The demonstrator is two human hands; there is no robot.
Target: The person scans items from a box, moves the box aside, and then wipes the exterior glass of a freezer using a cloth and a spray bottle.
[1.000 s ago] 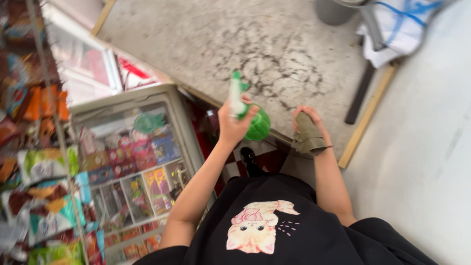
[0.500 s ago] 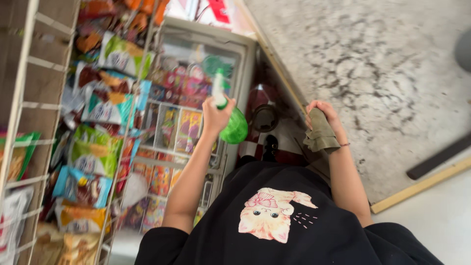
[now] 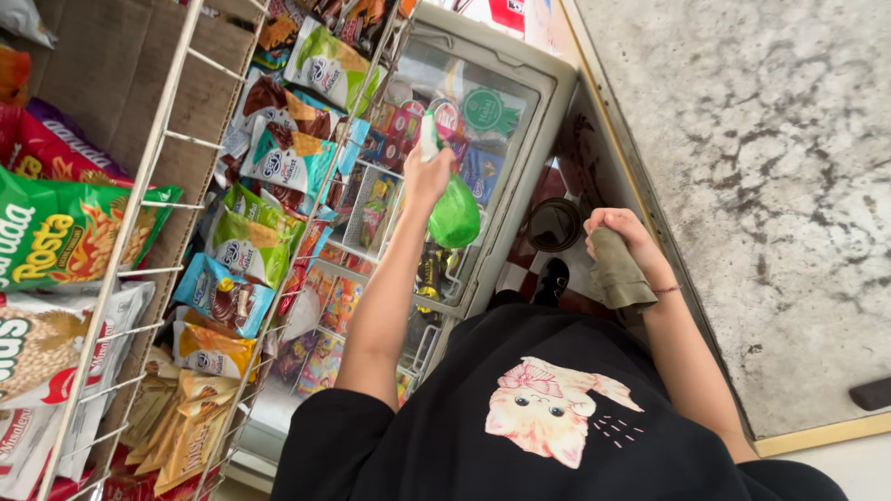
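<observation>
1. The left hand (image 3: 429, 176) is gripping a green spray bottle (image 3: 452, 209) by its neck, fingers closed round it, with the white nozzle pointing up and away and the round green body hanging below the palm.
2. The bottle is hovering over the glass lid of a chest freezer (image 3: 520, 176), above its middle and not touching the glass as far as can be seen.
3. The right hand (image 3: 617, 232) is clenching a folded olive-grey cloth (image 3: 620, 274), which is hanging down from the fist beside the freezer's right edge.
4. A wire snack rack (image 3: 176, 232) is standing along the left, crowding right up against the freezer; bags of chips (image 3: 65, 232) and smaller snack packets (image 3: 251, 246) are hanging from it and overlapping part of the lid.
5. Colourful wrapped ice creams (image 3: 371, 209) are showing through the glass in wire baskets.
6. A dark round tub (image 3: 554, 224) is sitting on the red floor in the gap between the freezer and a grey marbled slab (image 3: 770, 186), just beside the right hand.
7. The person's black printed shirt (image 3: 557, 417) is blocking the lower view.
</observation>
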